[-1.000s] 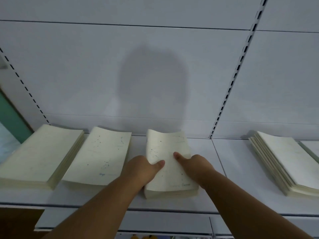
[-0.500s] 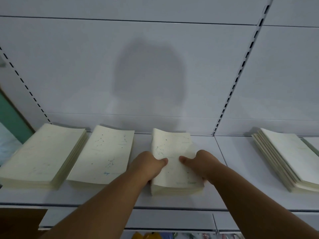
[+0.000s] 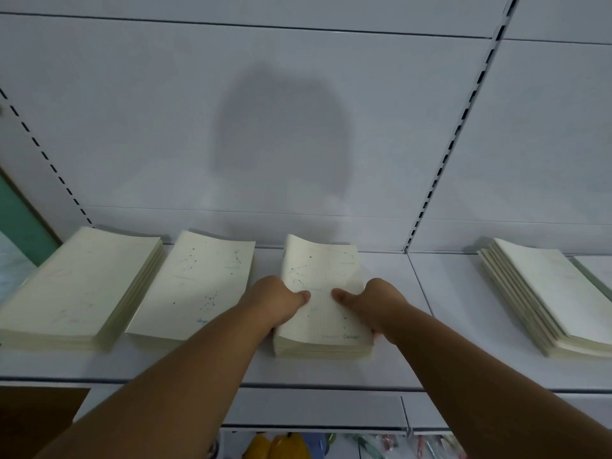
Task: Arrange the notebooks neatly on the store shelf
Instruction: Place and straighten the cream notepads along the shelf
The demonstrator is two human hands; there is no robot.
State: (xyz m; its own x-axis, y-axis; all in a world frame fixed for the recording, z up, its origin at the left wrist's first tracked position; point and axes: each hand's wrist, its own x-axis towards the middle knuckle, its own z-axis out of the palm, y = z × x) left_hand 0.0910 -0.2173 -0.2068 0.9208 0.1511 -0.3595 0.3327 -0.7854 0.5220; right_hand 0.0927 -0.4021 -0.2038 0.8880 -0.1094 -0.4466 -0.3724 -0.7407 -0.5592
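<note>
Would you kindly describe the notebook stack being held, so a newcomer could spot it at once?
On the white store shelf, find the slotted upright right of centre. Just left of its foot lies the held notebook stack, third pile from the left. Unlike its neighbours, the left hand and right hand grip its sides.

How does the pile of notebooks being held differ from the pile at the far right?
The held cream notebook stack looks squared up, gripped by the left hand and right hand; the far-right cream notebook stack is fanned sideways and untouched. Both lie flat on the white shelf.
</note>
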